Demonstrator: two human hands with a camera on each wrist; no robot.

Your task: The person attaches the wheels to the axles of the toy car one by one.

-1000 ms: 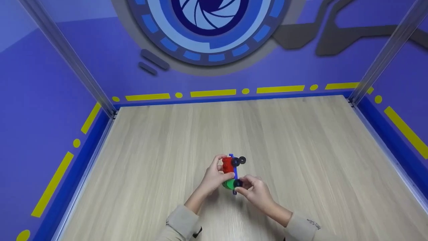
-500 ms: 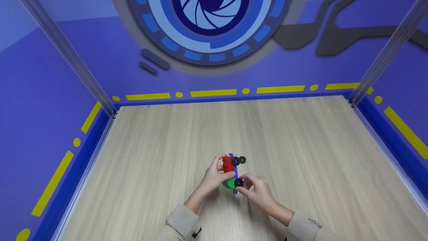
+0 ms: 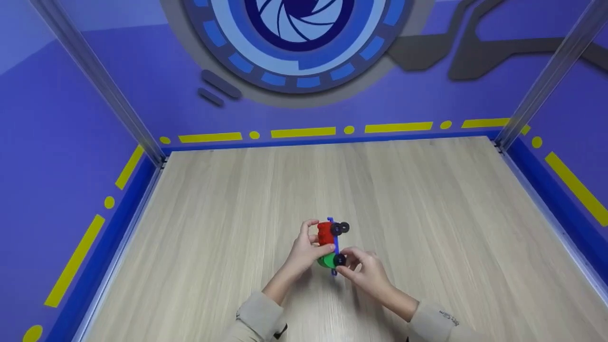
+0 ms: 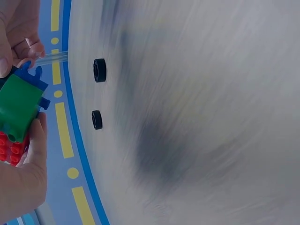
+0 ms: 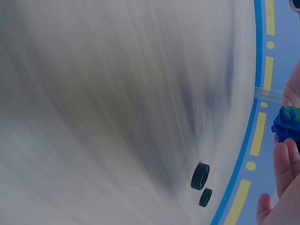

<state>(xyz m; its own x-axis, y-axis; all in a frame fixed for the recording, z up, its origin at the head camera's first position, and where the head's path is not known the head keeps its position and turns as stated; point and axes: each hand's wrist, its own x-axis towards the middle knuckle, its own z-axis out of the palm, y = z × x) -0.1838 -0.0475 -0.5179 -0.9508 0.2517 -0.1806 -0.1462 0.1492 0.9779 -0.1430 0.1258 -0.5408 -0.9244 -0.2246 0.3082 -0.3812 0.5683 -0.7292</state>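
Note:
A toy block car, made of a red brick (image 3: pixel 326 232), a green piece (image 3: pixel 327 260) and a blue base (image 3: pixel 336 244), is held on its side above the table. My left hand (image 3: pixel 302 252) grips it, thumb across the red and green parts. My right hand (image 3: pixel 368 271) pinches a black wheel (image 3: pixel 339 260) at the base's near end. A second wheel (image 3: pixel 336 229) shows at the far end; whether it is attached is unclear. In the left wrist view, two loose wheels (image 4: pixel 100 70) stand on the table, apart from the car.
The pale wooden tabletop (image 3: pixel 228 213) lies beneath both hands. Blue-purple panels with yellow dashes (image 3: pixel 304 131) wall it at the back and both sides. Metal posts (image 3: pixel 102 85) rise at the rear corners.
The car and both hands have shifted very slightly to the right. Both hands keep the same hold.

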